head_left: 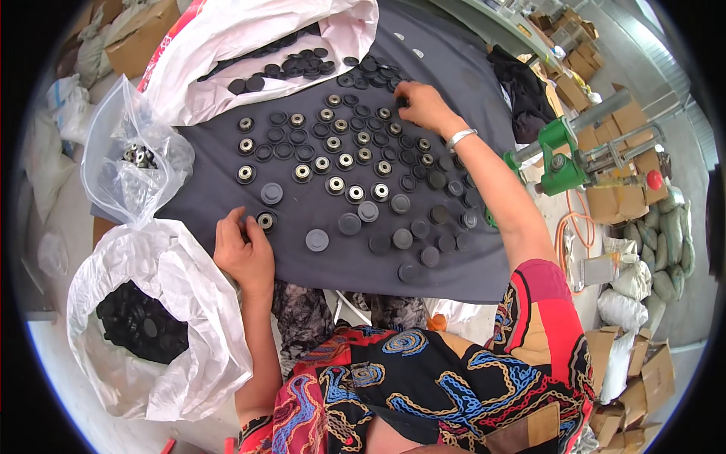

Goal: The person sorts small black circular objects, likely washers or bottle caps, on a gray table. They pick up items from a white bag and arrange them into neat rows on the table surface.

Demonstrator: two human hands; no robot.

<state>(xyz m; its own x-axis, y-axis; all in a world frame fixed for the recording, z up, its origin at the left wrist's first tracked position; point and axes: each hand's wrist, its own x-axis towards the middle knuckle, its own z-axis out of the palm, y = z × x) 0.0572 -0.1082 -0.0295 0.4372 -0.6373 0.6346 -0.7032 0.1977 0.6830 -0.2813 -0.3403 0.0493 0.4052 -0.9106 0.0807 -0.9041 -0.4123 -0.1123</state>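
left hand: my left hand (243, 253) sits at the near-left edge of the dark grey cloth (454, 68), fingers curled together, tips pinching a black round part with a metal centre (265, 221).
right hand: my right hand (425, 106) is stretched to the far side of the cloth, fingers bent down and closed on a small black part (401, 101); can't tell exactly how it's gripped. Metal bangle (460, 138) on that wrist.
parts on cloth: rows of black round parts laid flat between my hands. Many carry a shiny metal insert (345, 160); the plain grey-black caps (317, 240) lie mostly on the near and right side.
far pile: loose black discs (291, 64) heaped at the far edge, spilling from a white sack (227, 30).
left side: clear plastic bag (128, 151) holding small metal pieces, just beside the cloth's left edge.
near left: second white sack (181, 303), open, with black parts inside, just beside my left wrist.
right side: green clamp-like tool (561, 155) with a red knob, past my right forearm, off the cloth.
surroundings: cardboard boxes (643, 363) and filled bags on the floor to the right.
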